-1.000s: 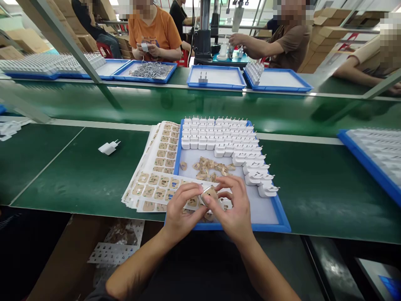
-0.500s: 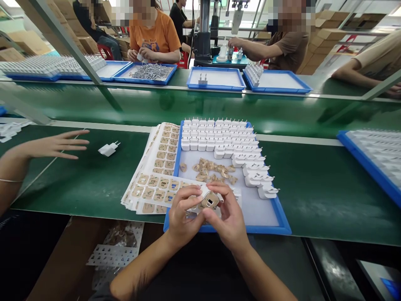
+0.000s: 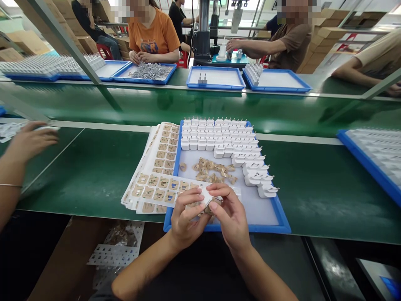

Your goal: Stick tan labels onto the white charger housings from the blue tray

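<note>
Between both hands is a white charger (image 3: 206,193) with a tan sticker on its end face. My left hand (image 3: 185,217) wraps its fingers round one side of it. My right hand (image 3: 232,217) grips the other side, with the thumb pressed on the tan face and covering part of it. Below the hands is a blue-rimmed tray (image 3: 283,217). Rows of white chargers (image 3: 219,138) fill its far and right parts, prongs up. Crumpled tan stickers (image 3: 213,169) lie in its middle. A sticker sheet (image 3: 159,190) reaches over the tray's left rim under my left hand.
Stacked sticker sheets (image 3: 147,159) lie left of the tray on the green work surface (image 3: 103,179). A co-worker's hand (image 3: 29,140) is at the far left. Another tray of chargers (image 3: 376,159) stands right. Trays (image 3: 216,75) and seated people are across the line.
My right thumb has moved onto the tan face, which was uncovered before. The co-worker's hand has moved left and away, and the loose charger beside it is gone from the green surface.
</note>
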`<state>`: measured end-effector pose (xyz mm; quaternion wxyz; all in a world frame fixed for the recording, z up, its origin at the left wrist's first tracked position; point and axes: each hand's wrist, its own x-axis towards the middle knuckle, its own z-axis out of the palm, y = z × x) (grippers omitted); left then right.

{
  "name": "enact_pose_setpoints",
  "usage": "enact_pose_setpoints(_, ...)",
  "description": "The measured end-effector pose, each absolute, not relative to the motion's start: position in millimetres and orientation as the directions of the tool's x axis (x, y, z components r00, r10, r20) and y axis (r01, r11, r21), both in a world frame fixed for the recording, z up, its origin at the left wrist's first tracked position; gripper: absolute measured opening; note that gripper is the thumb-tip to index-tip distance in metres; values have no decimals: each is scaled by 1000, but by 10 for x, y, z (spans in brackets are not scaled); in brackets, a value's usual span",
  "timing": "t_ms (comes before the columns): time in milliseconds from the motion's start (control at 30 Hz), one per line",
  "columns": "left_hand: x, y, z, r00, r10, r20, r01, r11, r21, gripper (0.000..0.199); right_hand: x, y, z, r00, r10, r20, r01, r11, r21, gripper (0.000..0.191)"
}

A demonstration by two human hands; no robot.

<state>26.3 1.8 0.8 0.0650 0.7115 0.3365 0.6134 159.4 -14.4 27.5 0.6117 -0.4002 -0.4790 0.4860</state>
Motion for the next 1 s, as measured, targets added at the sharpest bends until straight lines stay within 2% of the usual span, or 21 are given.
enact_pose_setpoints(267,259,3,-35,43,496,867,434,-791,431,29,1571,-135,289,97,976,195,-257,214,-942,9)
enact_pose_setpoints(467,233,7,-28,34,535,844,371,-791,486,33,1653,-142,262,43,984,172,-260,177,-949,22)
enact_pose_setpoints(567,211,2,-9,30,582,812,333,-772,541,34,1758,-112,318,-59,975,214,-126,205,-971,26)
enact_pose_setpoints(667,196,-10,14,55,605,795,311,-767,562,36,1844,-68,426,-95,949,300,120,310,-943,21)
enact_pose_setpoints(867,179,-27,40,84,631,771,326,-749,577,34,1883,-30,490,-164,807,568,375,583,-720,23)
enact_pose_setpoints(1000,137,-15,34,94,685,722,332,-705,626,34,1915,-63,417,-197,727,658,458,662,-594,28)
